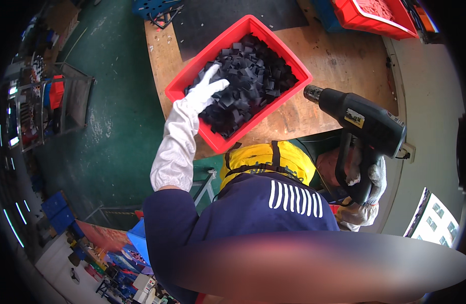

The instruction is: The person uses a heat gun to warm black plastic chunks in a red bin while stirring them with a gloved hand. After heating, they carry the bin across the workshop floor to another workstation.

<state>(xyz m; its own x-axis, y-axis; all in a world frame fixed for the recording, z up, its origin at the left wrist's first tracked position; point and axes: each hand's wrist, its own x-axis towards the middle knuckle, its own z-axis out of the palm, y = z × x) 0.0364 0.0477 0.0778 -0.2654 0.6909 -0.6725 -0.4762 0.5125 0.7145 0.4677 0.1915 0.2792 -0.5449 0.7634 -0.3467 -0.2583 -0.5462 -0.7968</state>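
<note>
A red plastic bin (220, 143) full of small black flat pieces (255, 76) sits at an angle on the wooden table. Over the pieces at the bin's left side is my left hand (205, 92), in a white glove, with thumb and fingers spread apart. It seems to touch the pieces but grips none that I can see. My right hand (376, 180), also gloved, is wrapped round the handle of a black heat gun (367, 121). The gun is raised at the right, its metal nozzle pointing left toward the bin, apart from it.
Beyond the bin, a dark mat (202, 30) lies on the wooden table (357, 61). A second red bin (402, 30) with pinkish contents stands at the far right. A blue basket (149, 7) is at the far left. A metal-framed cart (80, 104) stands on the green floor.
</note>
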